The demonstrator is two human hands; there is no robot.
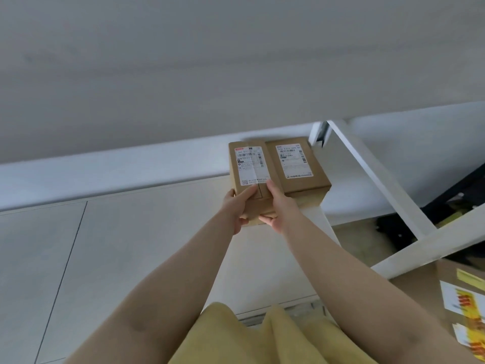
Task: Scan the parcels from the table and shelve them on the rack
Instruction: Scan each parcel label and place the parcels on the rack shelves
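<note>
Here I hold a brown cardboard parcel (249, 177) between both hands, arms stretched out in front of me. My left hand (237, 208) grips its near left corner, thumb laid along the top face and the fingers curled underneath; my right hand (277, 206) grips the near right side, thumb up on the top beside the label and the fingers wrapped under the near edge. The parcel's white shipping label (250, 164) faces up, just beyond my thumbs. Touching the right flank of the box I hold lies a second parcel (299, 166), flatter, with its own white label up; it rests on the pale shelf (328, 203) of the white rack (378, 179), whose slanted posts run off to the right of my right hand. Whether my parcel already sits on that shelf I cannot tell, as my hands cover its near edge. Well below and right of my right forearm, a larger cardboard box (433, 292) with yellow and red stickers shows at the corner.
</note>
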